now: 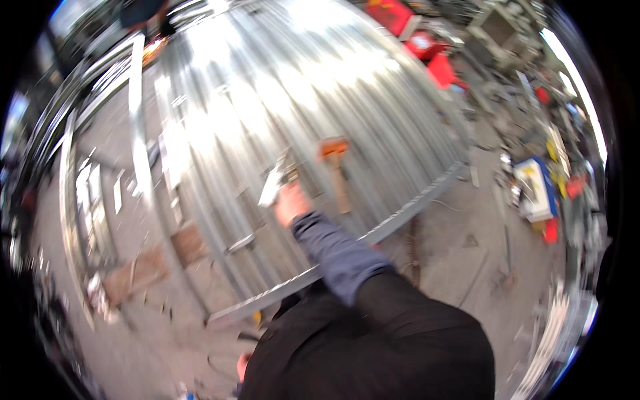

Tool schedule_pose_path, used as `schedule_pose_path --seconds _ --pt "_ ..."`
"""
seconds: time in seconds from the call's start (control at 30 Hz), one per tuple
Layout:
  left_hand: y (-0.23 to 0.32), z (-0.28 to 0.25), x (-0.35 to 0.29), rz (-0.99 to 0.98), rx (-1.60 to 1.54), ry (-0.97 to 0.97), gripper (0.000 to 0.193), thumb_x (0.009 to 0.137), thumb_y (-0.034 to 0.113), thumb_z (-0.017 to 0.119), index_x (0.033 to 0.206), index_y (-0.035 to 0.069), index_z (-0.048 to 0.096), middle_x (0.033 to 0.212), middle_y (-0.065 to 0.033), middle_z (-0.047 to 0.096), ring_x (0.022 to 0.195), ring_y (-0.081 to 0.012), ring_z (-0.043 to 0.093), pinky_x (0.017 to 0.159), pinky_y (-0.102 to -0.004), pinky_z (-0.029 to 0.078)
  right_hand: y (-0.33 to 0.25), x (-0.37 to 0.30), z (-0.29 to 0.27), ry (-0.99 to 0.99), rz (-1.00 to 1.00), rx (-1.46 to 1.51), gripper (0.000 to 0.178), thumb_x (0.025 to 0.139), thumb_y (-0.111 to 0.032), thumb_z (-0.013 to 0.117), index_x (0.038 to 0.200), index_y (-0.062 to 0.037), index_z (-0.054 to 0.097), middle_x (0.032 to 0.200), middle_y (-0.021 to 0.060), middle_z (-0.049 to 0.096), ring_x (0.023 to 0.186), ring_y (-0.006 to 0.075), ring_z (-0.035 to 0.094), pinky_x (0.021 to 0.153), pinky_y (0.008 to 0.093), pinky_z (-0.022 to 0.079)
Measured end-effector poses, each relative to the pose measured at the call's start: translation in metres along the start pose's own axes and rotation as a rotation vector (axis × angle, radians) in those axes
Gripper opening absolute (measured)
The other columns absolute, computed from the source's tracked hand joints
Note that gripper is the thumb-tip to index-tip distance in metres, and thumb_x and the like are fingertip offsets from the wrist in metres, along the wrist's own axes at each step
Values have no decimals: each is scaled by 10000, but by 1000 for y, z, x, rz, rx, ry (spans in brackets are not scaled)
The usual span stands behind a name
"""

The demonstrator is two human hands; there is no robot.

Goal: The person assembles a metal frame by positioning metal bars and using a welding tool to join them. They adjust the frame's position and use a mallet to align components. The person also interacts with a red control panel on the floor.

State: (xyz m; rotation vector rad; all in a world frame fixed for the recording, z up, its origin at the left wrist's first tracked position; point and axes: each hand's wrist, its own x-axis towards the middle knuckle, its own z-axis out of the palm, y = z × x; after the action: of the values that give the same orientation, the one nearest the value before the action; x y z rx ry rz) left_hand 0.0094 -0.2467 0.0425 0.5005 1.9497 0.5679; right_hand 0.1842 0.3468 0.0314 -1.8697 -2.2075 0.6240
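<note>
My right hand [291, 203] reaches out from a blue sleeve over a large corrugated metal sheet [280, 93] that lies flat. It grips a short pale metal piece [273, 183] that points up and to the left, against the sheet. Just right of this hand a hammer [338, 173] with an orange head and a wooden handle lies on the sheet, untouched. My left hand [243, 365] shows only as a small part low beside my dark jacket, away from the sheet; I cannot make out its fingers. The picture is blurred by motion.
A metal frame bar [400, 213] edges the sheet's near side. Brown blocks [190, 243] sit under its left edge. Red boxes [427, 47] and a blue and white box [537, 190] lie to the right among scrap. Sparks [153, 47] flare near a person at the far left corner.
</note>
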Motion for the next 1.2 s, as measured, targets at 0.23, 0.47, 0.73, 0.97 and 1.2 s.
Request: schedule_pose_path --seconds 0.23,0.47,0.73,0.97,1.2 --pt "84 -23 56 -15 159 -212 322 1016 231 691 1200 -33 711 1065 -157 766 951 -239 697 896 -384 562 28 -43 -5 -34 -101 160 417 1005 -122 571 1416 -53 589 1261 203 624 1183 414 625 1037 502 515" --pt "216 -11 128 227 237 -332 363 1047 233 679 1274 -49 672 1125 -146 747 992 -242 666 911 -387 544 162 -150 -106 117 58 418 432 972 -195 659 1378 -47 641 1355 191 625 1280 401 591 1083 464 498" --pt "355 144 132 432 295 -315 238 1040 140 625 1172 -23 737 1103 -120 765 951 -221 675 887 -352 545 420 -141 -187 403 424 220 389 967 -251 688 1292 -36 686 1227 201 677 1115 395 672 973 472 550" --pt "405 307 137 308 327 -533 343 989 222 696 1246 -4 729 1144 -176 774 1075 -225 706 982 -379 552 542 -91 -234 250 399 120 385 969 -274 679 1296 -73 664 1231 206 645 1170 420 626 1010 506 524" --pt "391 325 169 303 462 -453 431 947 288 742 1245 -20 697 1139 -187 770 1055 -246 713 946 -398 568 528 -141 -222 278 523 350 442 959 -277 692 1343 -63 643 1275 222 633 1210 439 611 1049 506 511"
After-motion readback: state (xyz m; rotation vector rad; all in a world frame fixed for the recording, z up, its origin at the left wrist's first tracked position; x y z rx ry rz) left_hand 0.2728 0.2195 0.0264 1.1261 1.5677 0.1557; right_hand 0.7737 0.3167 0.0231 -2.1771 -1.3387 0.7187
